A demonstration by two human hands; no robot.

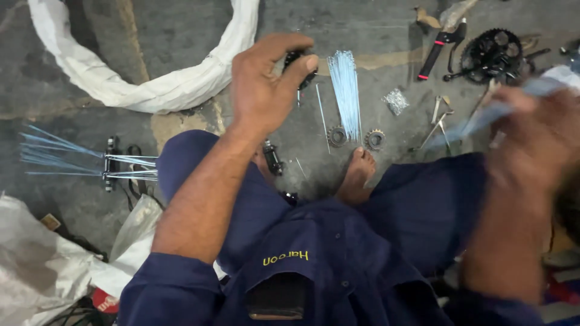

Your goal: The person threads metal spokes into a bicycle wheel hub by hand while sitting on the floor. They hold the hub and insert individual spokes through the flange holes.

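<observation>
**Sorting spokes beside the bare rim**

Gripping a small dark hub part (pixel 300 63), your left hand (pixel 266 84) curls shut around it above the floor. Your right hand (pixel 531 145) is blurred, closed on a bunch of spokes (pixel 477 121). More loose spokes (pixel 345 90) lie fanned just right of the left hand, two sprockets (pixel 356 137) near your foot (pixel 356 175). One hub (pixel 112 163) at far left already carries spokes; the white tyre (pixel 151 84) lies unmounted, so much lacing seems left.
</observation>
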